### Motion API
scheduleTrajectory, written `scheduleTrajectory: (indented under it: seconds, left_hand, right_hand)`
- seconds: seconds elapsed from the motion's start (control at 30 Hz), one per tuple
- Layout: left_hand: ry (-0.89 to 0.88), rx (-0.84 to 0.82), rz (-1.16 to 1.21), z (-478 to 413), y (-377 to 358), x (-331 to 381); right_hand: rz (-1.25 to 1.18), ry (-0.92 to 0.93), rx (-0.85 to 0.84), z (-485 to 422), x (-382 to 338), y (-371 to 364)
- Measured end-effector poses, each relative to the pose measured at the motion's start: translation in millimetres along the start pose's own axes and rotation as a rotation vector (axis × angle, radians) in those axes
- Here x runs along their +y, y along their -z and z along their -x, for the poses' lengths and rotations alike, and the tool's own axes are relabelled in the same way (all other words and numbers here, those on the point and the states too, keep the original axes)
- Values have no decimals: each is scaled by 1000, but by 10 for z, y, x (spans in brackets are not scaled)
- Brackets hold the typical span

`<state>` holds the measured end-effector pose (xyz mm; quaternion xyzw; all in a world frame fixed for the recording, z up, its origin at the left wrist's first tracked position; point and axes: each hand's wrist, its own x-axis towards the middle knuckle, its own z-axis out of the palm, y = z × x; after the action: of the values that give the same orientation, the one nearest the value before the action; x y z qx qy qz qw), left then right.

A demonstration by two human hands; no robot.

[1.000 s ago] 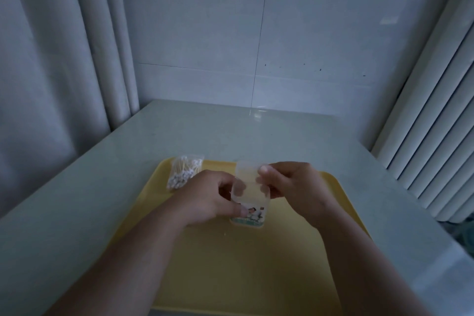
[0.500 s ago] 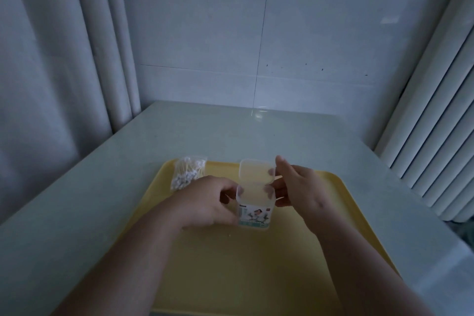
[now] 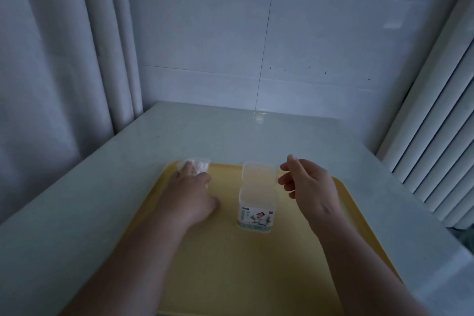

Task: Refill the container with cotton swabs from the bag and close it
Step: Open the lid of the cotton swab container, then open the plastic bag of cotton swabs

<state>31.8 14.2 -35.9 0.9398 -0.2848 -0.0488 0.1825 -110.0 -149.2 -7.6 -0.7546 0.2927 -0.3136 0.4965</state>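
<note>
Container (image 3: 257,209) stands upright on the yellow tray (image 3: 230,277), lid (image 3: 259,174) flipped up and back on its hinge, mouth open to the top, prob. so swabs can drop straight in w/o a hand steadying it. Looks empty or near empty, though the walls are cloudy, hard to tell. Right hand (image 3: 309,185) hovers just beside the lid, to the right, fingers loosely curled, grip slack and holding nothing, not touching the lid as far as I can see; likely staying close to guard the lid or catch the box. Left hand (image 3: 191,194) is reaching away to the tray's far left corner, fingertips over the bag of cotton swabs (image 3: 196,165), which lies just ahead of that grip and partly under it. Whether the fingers have pinched the bag yet, can't tell. Container sits near the left grip on its right, between both hands. Tray rests on the pale desk (image 3: 77,200).
</note>
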Motion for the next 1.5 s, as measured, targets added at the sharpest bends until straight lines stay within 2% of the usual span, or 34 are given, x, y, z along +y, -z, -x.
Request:
scheduleTrajectory:
  seconds: [0.13, 0.23, 0.33, 0.43, 0.53, 0.63, 0.7, 0.8, 0.9, 1.0, 1.17, 1.3, 1.5]
  left_hand:
    - [-23, 134, -13, -7, 1, 1]
    - [-38, 367, 78, 19, 38, 34]
    - [-73, 676, 293, 28, 96, 79]
    - [-92, 824, 580, 19, 170, 110]
    - [-57, 799, 887, -19, 183, 97]
    - [-122, 713, 1308, -18, 211, 100]
    - [-187, 637, 1449, -5, 224, 111]
    - [-294, 481, 1534, 26, 217, 152]
    - [-360, 324, 1539, 53, 187, 202]
    - [-385, 246, 1486, 70, 162, 245]
    - [-412, 208, 1332, 131, 141, 304]
    - [-439, 145, 1310, 179, 146, 347]
    - [-389, 122, 1209, 182, 154, 327]
  right_hand:
    - [1, -12, 21, -8, -7, 1]
    - [11, -18, 38, -6, -8, 7]
    - [17, -20, 52, -6, -16, 16]
    - [17, -2, 77, -15, -28, 21]
    - [7, 11, 97, -24, -35, 28]
    - [-10, 44, 120, -24, -40, 53]
    - [-31, 72, 137, -22, -48, 75]
    - [-72, 109, 141, -14, -71, 100]
    - [-110, 144, 113, 8, -102, 101]
    - [-154, 180, 68, 42, -152, 96]
    - [-182, 238, -54, 79, -206, 102]
    - [-144, 249, -154, 100, -226, 78]
    - [-147, 222, -190, 97, -227, 71]
